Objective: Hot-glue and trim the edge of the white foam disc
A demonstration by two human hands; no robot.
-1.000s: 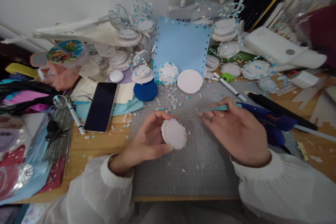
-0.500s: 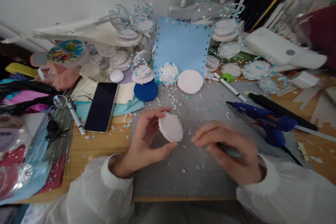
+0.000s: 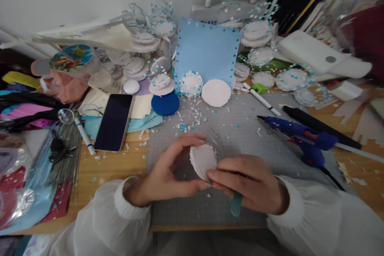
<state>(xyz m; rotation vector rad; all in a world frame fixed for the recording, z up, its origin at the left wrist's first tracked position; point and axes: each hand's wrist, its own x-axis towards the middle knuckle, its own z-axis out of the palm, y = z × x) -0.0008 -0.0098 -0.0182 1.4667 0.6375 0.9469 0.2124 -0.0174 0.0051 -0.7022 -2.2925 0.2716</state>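
A small white disc with a ragged, layered edge (image 3: 203, 160) is tilted above the grey cutting mat (image 3: 192, 216). My left hand (image 3: 168, 172) grips its rim from the left, thumb below and fingers above. From the right, my right hand (image 3: 249, 180) touches the disc's lower right edge with its fingertips. A teal tool (image 3: 237, 203) is tucked in my right hand, its rounded end sticking out below the fingers. Blue and white paper bits (image 3: 186, 126) lie scattered beyond the disc.
A blue glue gun (image 3: 303, 136) lies at the right, its cord running toward the front. A phone (image 3: 114, 122) lies at the left. Behind the mat stand a light blue board (image 3: 208, 48), a white oval (image 3: 216, 93) and a dark blue disc (image 3: 165, 103).
My right hand has moved left and now touches the disc. The disc and my left hand have shifted slightly right and toward me. The teal tool's end now shows below my right fingers.
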